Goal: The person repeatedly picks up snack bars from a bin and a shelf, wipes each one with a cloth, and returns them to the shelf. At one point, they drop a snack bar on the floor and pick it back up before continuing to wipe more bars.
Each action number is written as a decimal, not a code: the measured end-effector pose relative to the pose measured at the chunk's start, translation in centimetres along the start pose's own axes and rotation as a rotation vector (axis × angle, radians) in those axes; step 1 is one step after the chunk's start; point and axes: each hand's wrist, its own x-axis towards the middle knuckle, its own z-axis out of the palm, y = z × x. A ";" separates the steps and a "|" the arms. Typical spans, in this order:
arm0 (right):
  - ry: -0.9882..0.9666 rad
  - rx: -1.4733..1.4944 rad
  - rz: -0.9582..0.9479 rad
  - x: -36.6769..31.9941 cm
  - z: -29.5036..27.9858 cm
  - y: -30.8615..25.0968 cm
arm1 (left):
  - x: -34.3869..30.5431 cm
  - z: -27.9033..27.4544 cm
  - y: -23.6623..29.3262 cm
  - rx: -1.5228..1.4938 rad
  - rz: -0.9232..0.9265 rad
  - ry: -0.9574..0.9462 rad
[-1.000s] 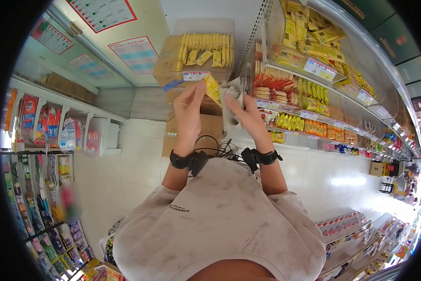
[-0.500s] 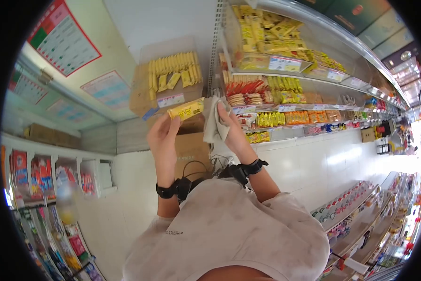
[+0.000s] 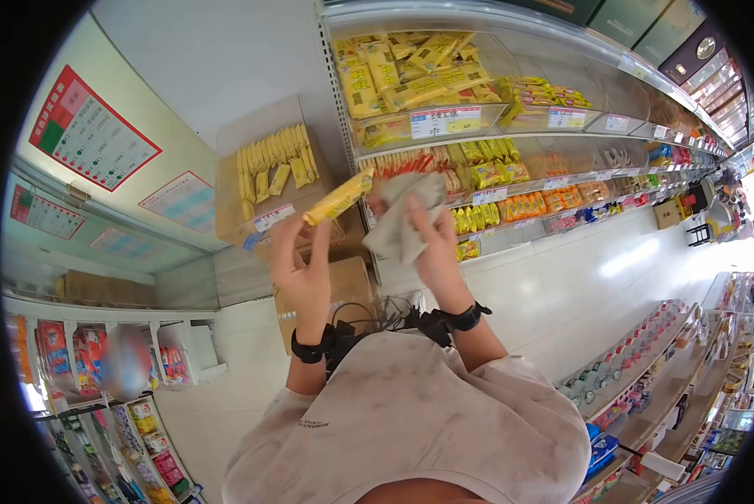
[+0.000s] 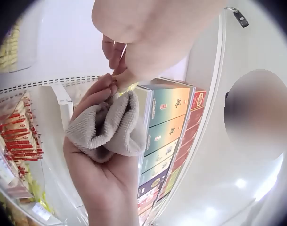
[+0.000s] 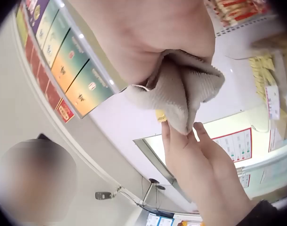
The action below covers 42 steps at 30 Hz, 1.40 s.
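Note:
In the head view my left hand (image 3: 303, 273) pinches one end of a yellow snack packet (image 3: 340, 198), held slanting up to the right. My right hand (image 3: 437, 259) grips a crumpled grey cloth (image 3: 398, 218), close beside the packet's far end. The right wrist view shows the folded cloth (image 5: 174, 96) bunched in my right palm, with my left fingers just below it and only a bit of yellow packet (image 5: 161, 116) visible. Ribbed folds of cloth (image 4: 108, 129) hide most of the packet in the left wrist view.
Behind my hands stands an open box (image 3: 289, 197) of similar yellow packets. Shelves to the right carry clear bins of large yellow packets (image 3: 411, 76) and other wrapped snacks. A brown carton (image 3: 339, 290) and black cables (image 3: 377, 315) lie below my hands.
The packet turned from near upright to lengthwise across the left fingers, and now slants upward. The right hand shifted the cloth about beside it. The head view swung rightward.

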 end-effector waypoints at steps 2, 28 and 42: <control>0.018 -0.061 -0.031 0.4 -1.3 -2.7 | 0.8 0.8 0.8 -0.046 0.034 0.000; 0.047 -1.191 -1.109 18.4 -4.9 -15.5 | 13.2 22.0 3.3 0.570 0.705 -0.003; 0.007 -1.534 -0.890 18.0 -3.1 -13.3 | 9.7 15.4 4.8 0.077 0.563 -0.055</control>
